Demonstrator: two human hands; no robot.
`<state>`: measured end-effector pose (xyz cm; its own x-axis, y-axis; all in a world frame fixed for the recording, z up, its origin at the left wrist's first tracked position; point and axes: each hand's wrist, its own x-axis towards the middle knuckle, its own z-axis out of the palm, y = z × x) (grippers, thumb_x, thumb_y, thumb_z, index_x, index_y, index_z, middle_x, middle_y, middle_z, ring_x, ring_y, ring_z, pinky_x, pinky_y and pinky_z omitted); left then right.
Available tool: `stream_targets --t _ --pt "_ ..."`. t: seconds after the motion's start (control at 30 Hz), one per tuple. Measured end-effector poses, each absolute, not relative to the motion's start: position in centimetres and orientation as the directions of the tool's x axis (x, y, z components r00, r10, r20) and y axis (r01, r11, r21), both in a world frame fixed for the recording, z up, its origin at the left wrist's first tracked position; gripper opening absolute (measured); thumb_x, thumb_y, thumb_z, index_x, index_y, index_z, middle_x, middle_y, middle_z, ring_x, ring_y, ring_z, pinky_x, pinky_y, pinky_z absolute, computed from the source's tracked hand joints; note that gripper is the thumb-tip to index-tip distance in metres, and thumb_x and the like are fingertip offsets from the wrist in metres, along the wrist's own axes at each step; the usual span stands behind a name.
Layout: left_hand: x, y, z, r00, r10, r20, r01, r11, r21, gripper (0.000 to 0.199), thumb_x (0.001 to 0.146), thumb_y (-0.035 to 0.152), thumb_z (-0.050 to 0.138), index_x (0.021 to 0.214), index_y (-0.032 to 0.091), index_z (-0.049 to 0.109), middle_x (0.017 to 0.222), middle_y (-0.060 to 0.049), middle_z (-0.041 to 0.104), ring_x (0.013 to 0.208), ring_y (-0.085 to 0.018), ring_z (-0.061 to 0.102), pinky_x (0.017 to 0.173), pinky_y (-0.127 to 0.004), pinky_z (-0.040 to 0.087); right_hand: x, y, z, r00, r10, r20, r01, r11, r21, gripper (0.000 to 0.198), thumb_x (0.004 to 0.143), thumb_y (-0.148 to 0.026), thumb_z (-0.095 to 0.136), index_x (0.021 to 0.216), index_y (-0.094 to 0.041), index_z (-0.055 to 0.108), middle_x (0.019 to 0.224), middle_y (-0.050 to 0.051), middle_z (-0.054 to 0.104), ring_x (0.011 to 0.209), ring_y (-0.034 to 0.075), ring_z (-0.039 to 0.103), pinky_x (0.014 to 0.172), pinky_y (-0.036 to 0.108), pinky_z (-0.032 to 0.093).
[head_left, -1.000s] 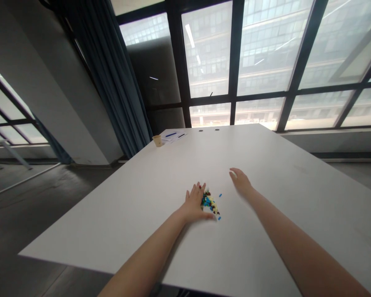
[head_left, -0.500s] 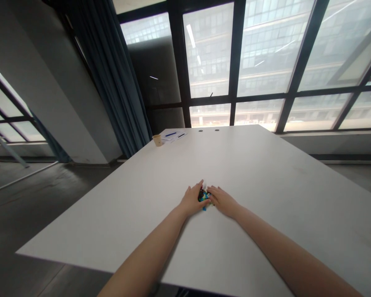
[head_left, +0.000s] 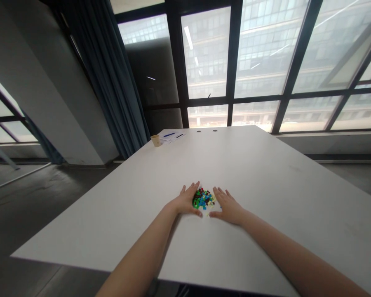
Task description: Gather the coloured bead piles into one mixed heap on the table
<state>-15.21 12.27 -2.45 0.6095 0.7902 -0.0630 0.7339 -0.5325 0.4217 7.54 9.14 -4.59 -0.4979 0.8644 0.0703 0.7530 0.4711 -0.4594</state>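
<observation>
A heap of small coloured pieces point(head_left: 204, 199), green, blue, red, dark brown and pale yellow, lies on the white table point(head_left: 228, 161). They are too small for me to tell their exact kind. At the heap's left edge rests my left hand point(head_left: 187, 201), fingers spread and thumb pointing inward. My right hand point(head_left: 229, 207) lies along the right side, its fingers also apart. Both hands curve around the pieces, and neither grips anything. The left fingers and thumb hide part of the heap's left border.
Toward the far left of the table stands a paper cup point(head_left: 156, 140). Beside it are white papers point(head_left: 172, 136) with a blue pen point(head_left: 169, 134) and a dark pen on them. Two dark round discs point(head_left: 214, 130) sit near the far edge. Windows rise behind.
My hands have moved apart, left hand leftward, and the fingers have opened wider. The coloured pieces, mostly covered before, now show as a broader, more spread heap.
</observation>
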Motion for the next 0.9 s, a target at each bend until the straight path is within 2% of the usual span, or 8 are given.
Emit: stream_targets --t 0.17,0.33,0.47,0.6,0.77,0.9 --pt "-14.0 11.9 -2.6 0.671 0.741 -0.001 0.666 -0.603 0.440 0.101 0.059 0.063 0.054 0.136 0.019 0.005 0.141 -0.012 0.014 0.129 -0.025 0.014 0.104 -0.045 0.001 5.4 9.7 -4.0 -0.554 0.828 0.084 0.700 0.518 -0.491 0.081 0.074 -0.053 0.046 0.135 -0.009 0.017 0.139 0.013 0.020 0.128 0.024 0.016 0.105 0.040 0.010" --pt "-14.0 12.0 -2.8 0.687 0.718 0.108 0.602 -0.646 0.470 0.079 0.068 0.057 0.051 0.132 0.019 0.024 0.135 -0.012 0.032 0.124 -0.024 0.027 0.103 -0.041 0.016 4.5 10.2 -4.2 -0.519 0.842 0.144 0.662 0.503 -0.556 0.056 0.077 -0.031 0.049 0.127 -0.010 0.037 0.133 0.014 0.035 0.123 0.023 0.029 0.102 0.039 0.021" --pt "-13.8 12.0 -2.9 0.684 0.697 0.215 0.550 -0.686 0.476 0.065 0.071 0.052 0.051 0.124 0.017 0.038 0.124 -0.013 0.045 0.114 -0.023 0.038 0.098 -0.036 0.027 4.0 9.9 -4.4 -0.447 0.845 0.294 0.584 0.525 -0.620 0.034 0.074 -0.015 0.048 0.107 -0.015 0.056 0.109 0.010 0.055 0.105 0.019 0.046 0.094 0.034 0.034" --pt "-13.7 11.9 -2.8 0.652 0.712 0.261 0.524 -0.671 0.525 0.050 0.071 0.049 0.052 0.110 0.017 0.050 0.108 -0.010 0.054 0.100 -0.021 0.046 0.090 -0.034 0.034 2.7 9.8 -4.5 -0.350 0.857 0.377 0.525 0.513 -0.679 0.026 0.069 -0.006 0.046 0.085 -0.018 0.061 0.088 0.006 0.058 0.087 0.017 0.052 0.083 0.032 0.042" --pt "-13.7 12.3 -3.3 0.513 0.820 0.255 0.520 -0.533 0.668 0.033 0.071 0.042 0.055 0.090 0.016 0.059 0.089 -0.006 0.059 0.086 -0.020 0.051 0.081 -0.033 0.040 0.6 10.4 -4.8 -0.124 0.927 0.354 0.480 0.369 -0.796 0.024 0.066 -0.006 0.043 0.077 -0.021 0.058 0.084 0.004 0.058 0.083 0.017 0.053 0.079 0.036 0.044" --pt "-13.6 12.9 -3.7 0.377 0.891 0.253 0.318 -0.381 0.868 0.034 0.070 0.038 0.057 0.096 0.016 0.056 0.093 -0.007 0.061 0.088 -0.019 0.055 0.082 -0.034 0.041 0.3 11.1 -4.7 -0.040 0.966 0.257 0.381 0.253 -0.890 0.020 0.070 -0.015 0.043 0.083 -0.020 0.057 0.089 0.005 0.058 0.080 0.017 0.056 0.073 0.036 0.048"
